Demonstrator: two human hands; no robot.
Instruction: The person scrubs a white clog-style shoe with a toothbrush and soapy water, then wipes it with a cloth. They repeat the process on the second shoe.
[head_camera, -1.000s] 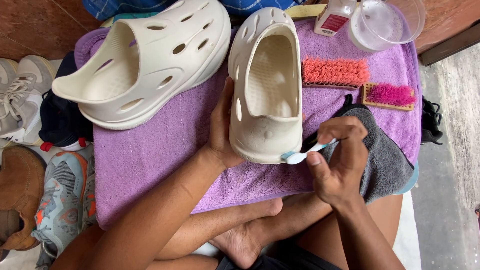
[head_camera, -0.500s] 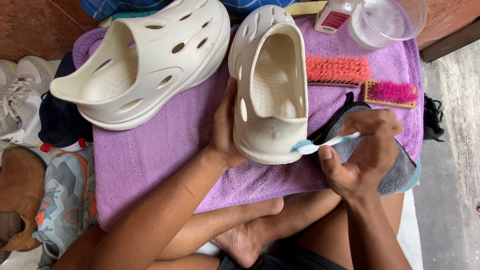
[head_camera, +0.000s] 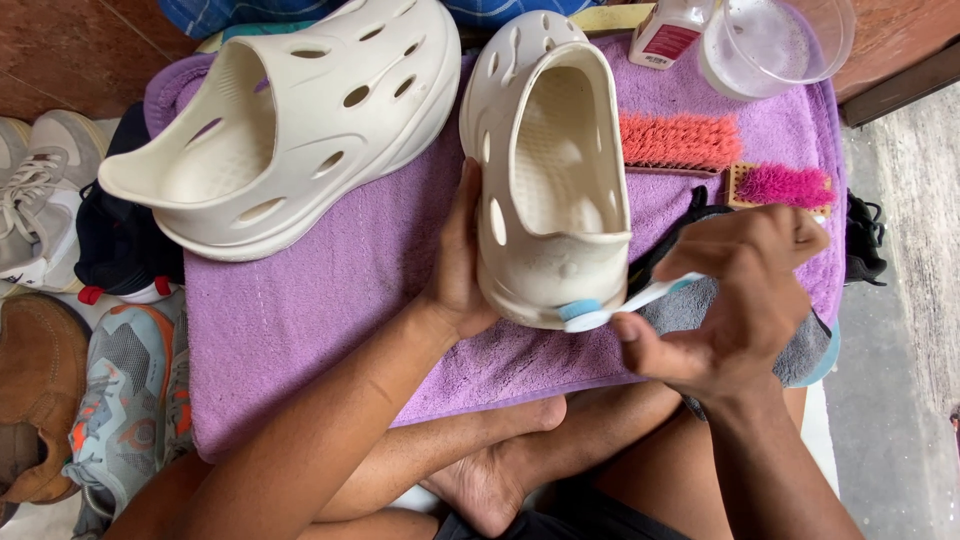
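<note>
Toothbrush now at clog heel

The left hand sits at the frame's centre, palm turned right, fingers and thumb cupped, its forearm running down to the lower left. The right hand lies right of centre, fingers curled closed with the thumb pointing left, wrist bent and forearm dropping to the bottom edge.

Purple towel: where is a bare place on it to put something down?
The purple towel is bare below the left clog, left of the left hand. A narrow strip runs between the clogs. The top right is crowded: two brushes, a bottle, a plastic cup.
</note>
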